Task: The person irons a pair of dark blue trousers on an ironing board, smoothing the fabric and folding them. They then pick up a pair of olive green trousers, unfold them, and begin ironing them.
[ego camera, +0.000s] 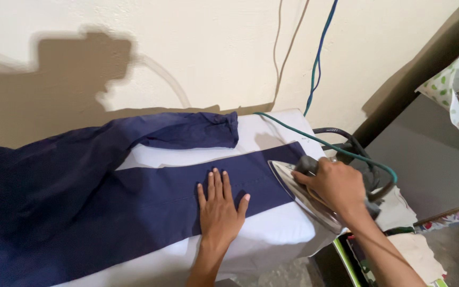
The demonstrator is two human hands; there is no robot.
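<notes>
The left hand [219, 207] lies flat, fingers spread, on the navy garment [107, 196] stretched over the white-covered bench [277, 234]. The right hand [338, 186] grips the iron [304, 194], tilted at the garment's end

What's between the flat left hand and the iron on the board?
In the head view, only a bare stretch of the navy garment lies between the left hand and the iron, which the right hand grips. Nothing else sits there.
</notes>
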